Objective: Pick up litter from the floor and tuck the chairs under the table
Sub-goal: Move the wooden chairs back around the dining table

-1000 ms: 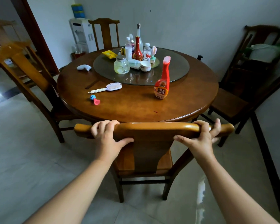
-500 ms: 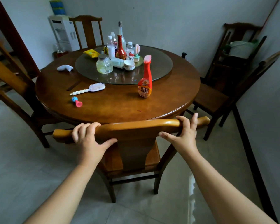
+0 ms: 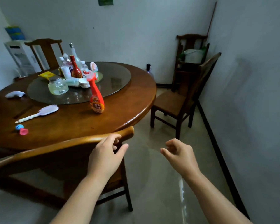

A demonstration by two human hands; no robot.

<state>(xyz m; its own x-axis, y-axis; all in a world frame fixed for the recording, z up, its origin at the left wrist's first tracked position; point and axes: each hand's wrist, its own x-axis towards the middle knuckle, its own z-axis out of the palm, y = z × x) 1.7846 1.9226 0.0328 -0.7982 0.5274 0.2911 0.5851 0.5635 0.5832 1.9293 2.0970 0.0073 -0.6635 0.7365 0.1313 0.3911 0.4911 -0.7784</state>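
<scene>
Hovering hands beside near chair

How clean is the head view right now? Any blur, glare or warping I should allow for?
Head view: motion-blurred, worst on the near chair and both hands, left hand, right hand; a glare streak on the floor; reflections on the glass turntable; wide-angle bending at the edges; dim, bluish light.
</scene>
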